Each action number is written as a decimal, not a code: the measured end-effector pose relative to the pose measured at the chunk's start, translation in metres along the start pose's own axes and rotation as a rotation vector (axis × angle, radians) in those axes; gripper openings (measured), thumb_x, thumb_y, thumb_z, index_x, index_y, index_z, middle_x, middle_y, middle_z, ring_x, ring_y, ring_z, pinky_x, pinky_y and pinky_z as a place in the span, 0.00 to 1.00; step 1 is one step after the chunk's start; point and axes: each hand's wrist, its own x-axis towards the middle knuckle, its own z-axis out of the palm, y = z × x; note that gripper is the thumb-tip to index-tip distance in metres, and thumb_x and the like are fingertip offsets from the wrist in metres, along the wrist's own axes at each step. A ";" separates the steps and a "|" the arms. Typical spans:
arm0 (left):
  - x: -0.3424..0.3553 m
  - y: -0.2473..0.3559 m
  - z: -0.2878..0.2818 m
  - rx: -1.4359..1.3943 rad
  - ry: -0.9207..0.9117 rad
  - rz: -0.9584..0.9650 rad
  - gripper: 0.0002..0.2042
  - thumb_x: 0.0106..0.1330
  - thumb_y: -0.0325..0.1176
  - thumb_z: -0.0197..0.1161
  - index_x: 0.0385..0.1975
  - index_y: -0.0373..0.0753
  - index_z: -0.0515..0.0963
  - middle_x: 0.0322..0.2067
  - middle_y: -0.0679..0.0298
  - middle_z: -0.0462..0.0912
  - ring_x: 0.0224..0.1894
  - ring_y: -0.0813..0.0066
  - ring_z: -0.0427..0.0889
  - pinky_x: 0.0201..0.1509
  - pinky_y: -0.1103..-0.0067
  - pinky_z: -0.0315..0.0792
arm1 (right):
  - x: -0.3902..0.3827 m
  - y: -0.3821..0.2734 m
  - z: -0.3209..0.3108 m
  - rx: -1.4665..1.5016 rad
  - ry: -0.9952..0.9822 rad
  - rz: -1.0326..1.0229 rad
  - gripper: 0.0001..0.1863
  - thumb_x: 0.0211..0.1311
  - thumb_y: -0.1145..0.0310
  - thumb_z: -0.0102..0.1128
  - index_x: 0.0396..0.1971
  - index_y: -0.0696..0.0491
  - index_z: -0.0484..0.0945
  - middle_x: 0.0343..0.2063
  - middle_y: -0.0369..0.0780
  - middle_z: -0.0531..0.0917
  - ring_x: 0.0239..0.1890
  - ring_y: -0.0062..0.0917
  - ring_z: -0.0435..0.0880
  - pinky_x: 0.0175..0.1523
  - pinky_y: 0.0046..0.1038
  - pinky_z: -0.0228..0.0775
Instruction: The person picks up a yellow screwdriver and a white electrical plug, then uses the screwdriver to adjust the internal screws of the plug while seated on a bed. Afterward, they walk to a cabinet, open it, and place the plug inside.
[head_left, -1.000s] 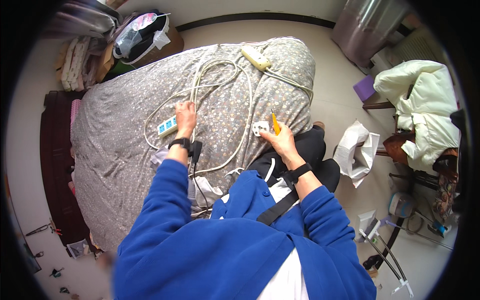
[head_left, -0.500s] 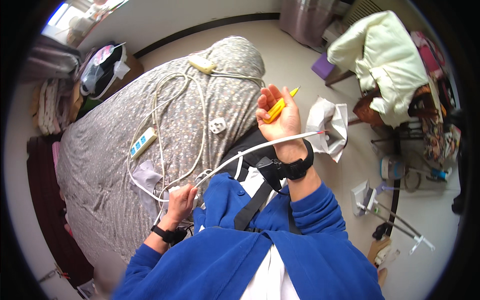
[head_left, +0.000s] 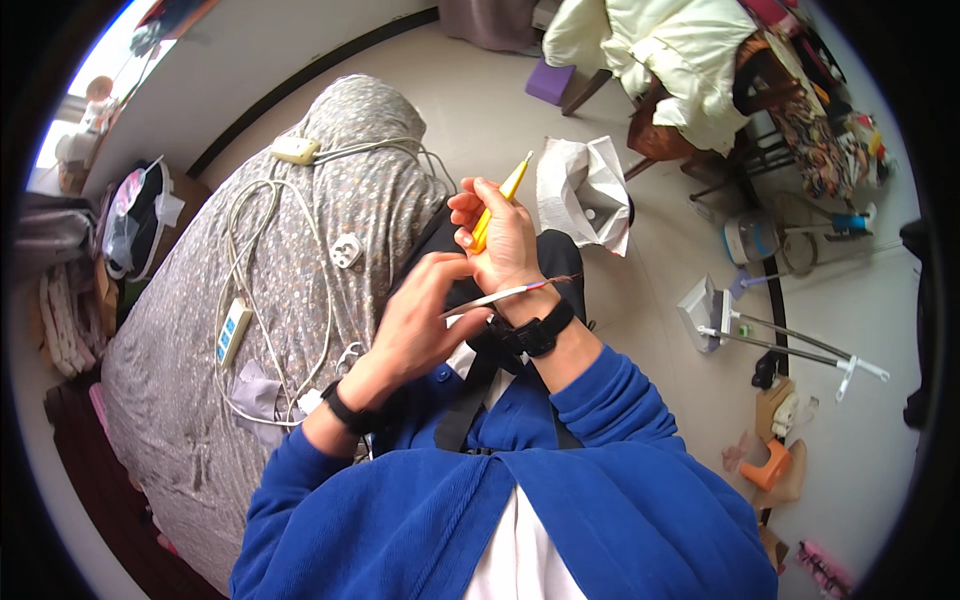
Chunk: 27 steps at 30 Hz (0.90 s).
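Observation:
My right hand (head_left: 508, 245) is closed round a yellow pen-shaped tool (head_left: 500, 205) with a small metal tip pointing up and away; its exact kind is unclear. My left hand (head_left: 425, 310) is beside it, the fingers reaching toward the right palm. Between the left thumb and fingers runs a white cable (head_left: 485, 301). Its stripped end, with thin coloured wires (head_left: 548, 284) showing, lies over my right wrist. The rest of this cable is hidden under the left hand. A dark band sits on each wrist.
On the patterned bed cover (head_left: 170, 330) to the left lie a power strip (head_left: 233, 332), a white plug (head_left: 346, 251), a pale yellow socket block (head_left: 295, 150), looped cables and a grey cloth (head_left: 258, 392). To the right are a white paper bag (head_left: 580, 190), a draped chair (head_left: 670, 60) and a dustpan (head_left: 705, 312).
My left hand has come up and right along the cable, close to its stripped end. My right hand has turned the yellow tool more upright. The view has shifted right.

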 end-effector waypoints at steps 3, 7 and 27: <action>0.032 0.006 0.020 -0.111 -0.053 -0.109 0.12 0.56 0.30 0.67 0.36 0.37 0.73 0.30 0.56 0.76 0.26 0.60 0.76 0.29 0.71 0.71 | 0.005 -0.014 -0.017 -0.152 0.093 -0.070 0.08 0.62 0.67 0.57 0.37 0.55 0.77 0.26 0.37 0.81 0.25 0.17 0.76 0.23 0.17 0.61; 0.034 -0.001 0.019 -0.259 0.060 -0.200 0.11 0.68 0.34 0.57 0.28 0.33 0.75 0.16 0.60 0.71 0.18 0.72 0.69 0.24 0.77 0.64 | 0.001 -0.040 -0.060 -0.125 0.117 -0.020 0.07 0.63 0.68 0.58 0.36 0.56 0.78 0.25 0.36 0.80 0.23 0.15 0.75 0.21 0.15 0.59; 0.020 -0.030 0.015 -0.604 0.009 -0.444 0.16 0.70 0.38 0.53 0.24 0.33 0.75 0.14 0.69 0.64 0.20 0.85 0.61 0.23 0.81 0.58 | -0.029 -0.057 -0.054 -0.400 -0.041 -0.393 0.05 0.67 0.69 0.55 0.32 0.54 0.73 0.21 0.30 0.68 0.21 0.12 0.64 0.25 0.16 0.56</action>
